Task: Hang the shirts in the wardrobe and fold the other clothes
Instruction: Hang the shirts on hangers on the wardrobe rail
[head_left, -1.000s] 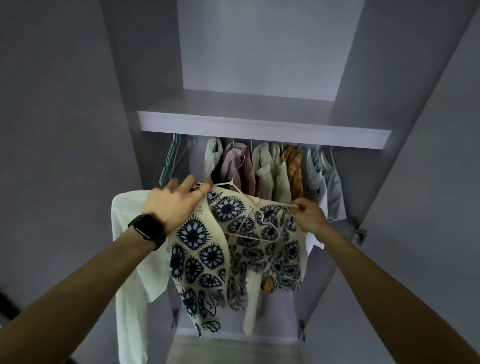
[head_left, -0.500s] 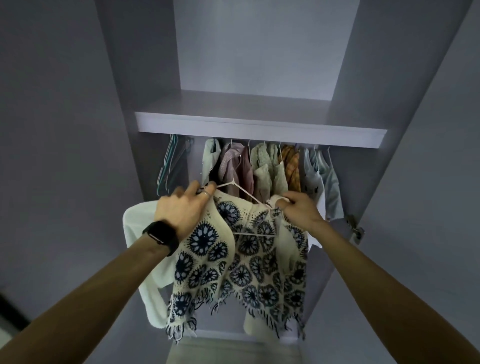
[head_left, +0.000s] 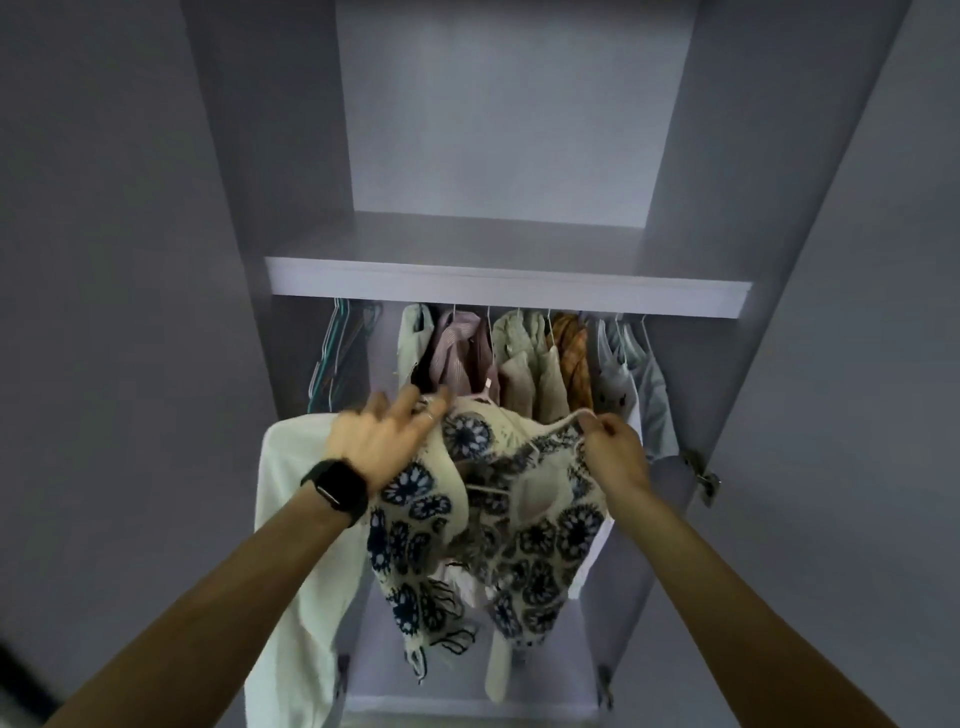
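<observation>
Straight ahead, seen from low down: tall grey-lilac wardrobe (head_left: 727, 156), doors open to either side. Across its middle, plain flat shelf (head_left: 509, 288) of the same colour. Under that shelf, tight row of hung clothes (head_left: 524, 364) in cream, pink stripe, beige, orange check and pale blue, filling the rail's middle and right.

At lower left, large plain white garment (head_left: 296, 519), draped and hanging down behind the left forearm; unclear what carries it.

Held up in front of the row, between both hands and below the shelf, cream knit top (head_left: 540, 535) with navy flower medallions and dark fringe along the hem, bunched and folded on itself, not yet on the rail. Inside its folds, thin white hanger (head_left: 491, 489), only short stretches showing.

On the top's left shoulder, left hand (head_left: 379, 447), fingers stretched out and motion-blurred, lying over the fabric; impossible to tell whether the thumb grips underneath. At the top's right shoulder, right hand (head_left: 615, 457), thumb and fingertips pinching a cream edge stretched taut.

At the rail's left end, cluster of empty wire hangers (head_left: 332, 358), apart from the hung row. On the left wrist, black square smartwatch (head_left: 335, 486). On the right door's edge, small metal hinge (head_left: 706, 480). On one left finger, thin silver ring (head_left: 427, 415).
</observation>
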